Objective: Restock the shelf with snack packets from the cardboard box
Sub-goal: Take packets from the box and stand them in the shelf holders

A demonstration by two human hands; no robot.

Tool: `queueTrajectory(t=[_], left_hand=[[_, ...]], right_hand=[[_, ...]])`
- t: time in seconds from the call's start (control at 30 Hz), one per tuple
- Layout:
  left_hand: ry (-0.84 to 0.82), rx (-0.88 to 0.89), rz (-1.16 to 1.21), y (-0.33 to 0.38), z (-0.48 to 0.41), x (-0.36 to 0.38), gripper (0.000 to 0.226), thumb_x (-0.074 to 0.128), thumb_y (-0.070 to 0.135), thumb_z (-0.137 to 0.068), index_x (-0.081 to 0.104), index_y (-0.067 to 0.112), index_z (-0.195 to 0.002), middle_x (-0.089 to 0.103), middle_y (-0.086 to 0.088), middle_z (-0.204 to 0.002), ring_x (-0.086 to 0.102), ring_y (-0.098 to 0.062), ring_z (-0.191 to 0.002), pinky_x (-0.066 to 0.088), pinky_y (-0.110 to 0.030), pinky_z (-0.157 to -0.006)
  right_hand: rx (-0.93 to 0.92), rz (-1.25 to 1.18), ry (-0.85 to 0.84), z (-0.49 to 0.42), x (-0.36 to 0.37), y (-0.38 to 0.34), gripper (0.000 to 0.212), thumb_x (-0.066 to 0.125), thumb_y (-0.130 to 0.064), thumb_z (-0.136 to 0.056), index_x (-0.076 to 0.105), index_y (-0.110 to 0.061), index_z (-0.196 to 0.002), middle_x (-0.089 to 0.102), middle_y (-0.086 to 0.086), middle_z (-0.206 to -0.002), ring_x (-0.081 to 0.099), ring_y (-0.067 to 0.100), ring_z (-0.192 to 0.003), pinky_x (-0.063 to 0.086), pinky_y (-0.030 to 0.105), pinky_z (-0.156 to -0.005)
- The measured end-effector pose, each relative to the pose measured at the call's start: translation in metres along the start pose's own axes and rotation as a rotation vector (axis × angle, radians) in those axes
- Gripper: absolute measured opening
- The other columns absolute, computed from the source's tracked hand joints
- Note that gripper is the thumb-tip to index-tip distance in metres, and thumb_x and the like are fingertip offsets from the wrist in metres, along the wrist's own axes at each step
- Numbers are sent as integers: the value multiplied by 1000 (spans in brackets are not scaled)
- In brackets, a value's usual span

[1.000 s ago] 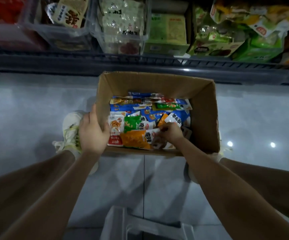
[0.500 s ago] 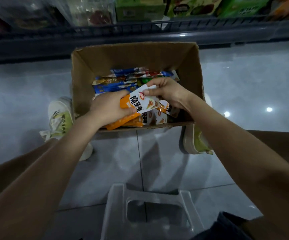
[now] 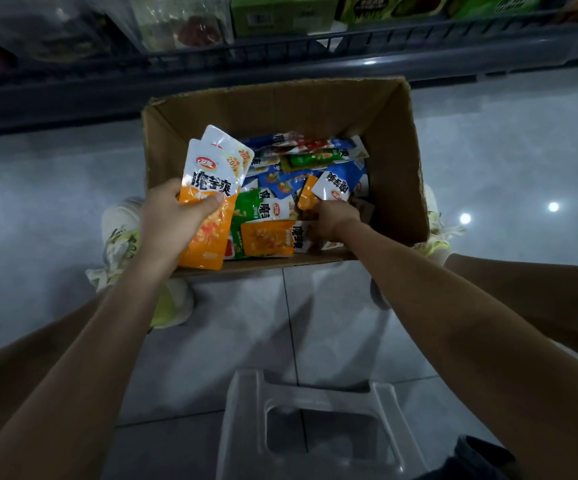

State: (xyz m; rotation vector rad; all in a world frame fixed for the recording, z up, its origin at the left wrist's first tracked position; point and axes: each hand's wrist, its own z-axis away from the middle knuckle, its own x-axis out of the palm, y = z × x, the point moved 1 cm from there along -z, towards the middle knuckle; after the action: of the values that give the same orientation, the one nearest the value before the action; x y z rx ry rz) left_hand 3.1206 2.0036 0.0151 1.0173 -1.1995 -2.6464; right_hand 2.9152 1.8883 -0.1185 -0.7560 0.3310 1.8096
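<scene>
An open cardboard box (image 3: 394,140) stands on the floor tiles, holding several snack packets in orange, green and blue. My left hand (image 3: 173,220) grips two orange and white packets (image 3: 211,188) upright over the box's left side, thumb across the front. My right hand (image 3: 332,220) is down inside the box, pinching another orange and white packet (image 3: 329,188) among the loose ones. The dark shelf (image 3: 315,53) runs across the top of the view behind the box, with green cartons and clear tubs on it.
A white plastic stool (image 3: 315,427) sits under me at the bottom centre. My two light shoes (image 3: 121,233) flank the box on the glossy grey floor, which reflects ceiling lights at the right.
My left hand left the box wall, took the packets passed from my right hand and lifted them to the left. My right hand dropped back into the box onto another packet.
</scene>
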Motion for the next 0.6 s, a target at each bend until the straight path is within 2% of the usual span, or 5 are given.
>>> queueTrajectory(t=[0.1,0.2,0.27,0.47,0.6], left_hand=[[-1,-57,126,0,5,-4,22,73,25,-82,65,18,-101,69,2,-94,66,-12,-81,54,-29,-74],[16,-62,177,-1,6,-8,24,73,25,-82,64,20,-104,70,0,-102,68,-19,-88,55,-40,-82],[30,-52,193,1,7,-10,28,72,23,-83,62,20,-110,69,0,-108,67,-18,-91,55,-38,-81],[57,44,243,24,27,-18,29,69,19,-86,58,20,-112,67,3,-109,65,-15,-92,53,-32,-71],[64,157,282,49,51,-28,24,69,20,-86,59,17,-108,69,2,-90,65,-5,-61,49,-21,-48]], right_hand=[[-9,-154,2,4,-6,-1,33,64,-32,-88,63,-18,-118,63,5,-115,58,25,-109,48,33,-85],[-92,-883,-29,18,-20,2,10,61,-8,-91,58,-7,-100,58,7,-91,58,22,-89,53,19,-64],[-137,-1194,-29,33,-30,5,10,58,-2,-92,51,-5,-99,54,8,-85,57,18,-78,50,16,-54],[-132,-1393,117,71,-67,20,10,60,-5,-92,57,-10,-100,64,8,-87,61,18,-73,53,25,-62],[-202,-1446,154,113,-99,29,7,63,-11,-90,62,-16,-96,70,10,-89,66,24,-79,54,41,-78]])
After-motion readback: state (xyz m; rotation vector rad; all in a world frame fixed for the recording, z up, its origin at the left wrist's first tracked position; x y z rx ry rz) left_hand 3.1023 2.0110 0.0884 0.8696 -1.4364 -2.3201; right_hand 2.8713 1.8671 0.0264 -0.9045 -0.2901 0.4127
